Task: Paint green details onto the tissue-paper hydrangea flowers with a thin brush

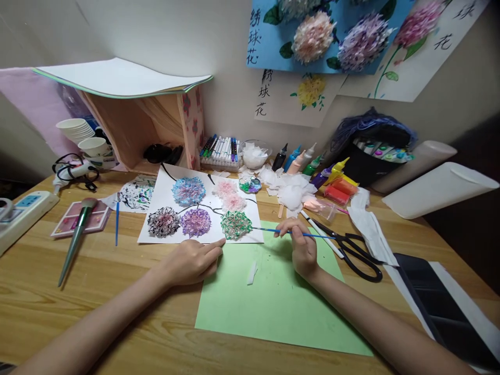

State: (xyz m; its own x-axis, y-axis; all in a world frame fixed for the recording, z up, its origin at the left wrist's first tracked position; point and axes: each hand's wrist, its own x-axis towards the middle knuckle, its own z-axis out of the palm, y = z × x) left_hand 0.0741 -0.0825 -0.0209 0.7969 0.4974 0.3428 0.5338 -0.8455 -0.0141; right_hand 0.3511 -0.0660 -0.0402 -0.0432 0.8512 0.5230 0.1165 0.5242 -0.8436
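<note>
My right hand (pixel 300 247) pinches a thin blue paintbrush (pixel 312 235), its bristle end reaching left to the edge of a green-tipped paper flower (pixel 236 225). That flower sits at the lower right of a white sheet (pixel 154 238), among blue, pink, purple and black-tipped flowers joined by painted dark stems. Nothing is held in my left hand (pixel 195 262); its index finger stretches to the sheet's bottom edge just under the green flower, while the other fingers bend loosely. Beneath my right hand lies a light green sheet (pixel 273 312) with a small white paper scrap (pixel 252 273) on it.
Black scissors (pixel 351 252) and a white pen (pixel 322 233) lie right of my right hand. Behind are paint bottles (pixel 300 159), torn white tissue (pixel 292 190) and a marker box (pixel 221 151). A large makeup brush (pixel 78 234) and a power strip (pixel 25 216) are at left.
</note>
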